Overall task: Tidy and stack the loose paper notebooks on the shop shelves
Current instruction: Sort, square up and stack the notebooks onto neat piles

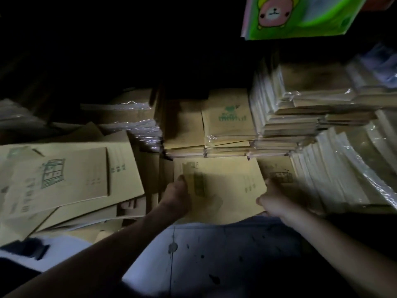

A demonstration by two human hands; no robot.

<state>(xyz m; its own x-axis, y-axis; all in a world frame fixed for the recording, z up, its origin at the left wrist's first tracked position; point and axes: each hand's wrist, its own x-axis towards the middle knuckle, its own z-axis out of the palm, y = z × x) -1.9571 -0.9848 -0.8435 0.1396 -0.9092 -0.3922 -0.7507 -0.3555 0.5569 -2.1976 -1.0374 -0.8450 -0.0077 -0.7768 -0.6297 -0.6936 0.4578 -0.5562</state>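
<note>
Two hands hold one tan kraft-paper notebook [223,186], its cover printed with a blurred dark figure. It is low, just in front of the plastic-wrapped notebook stacks [227,125]. The left hand [177,197] pinches its left edge, thumb on top. The right hand [274,202] has its fingers curled on the right corner. One loose pile [64,179] lies at the left.

Dim light, deep shadow above; below, a pale tiled floor [214,254] speckled with dark spots.
</note>
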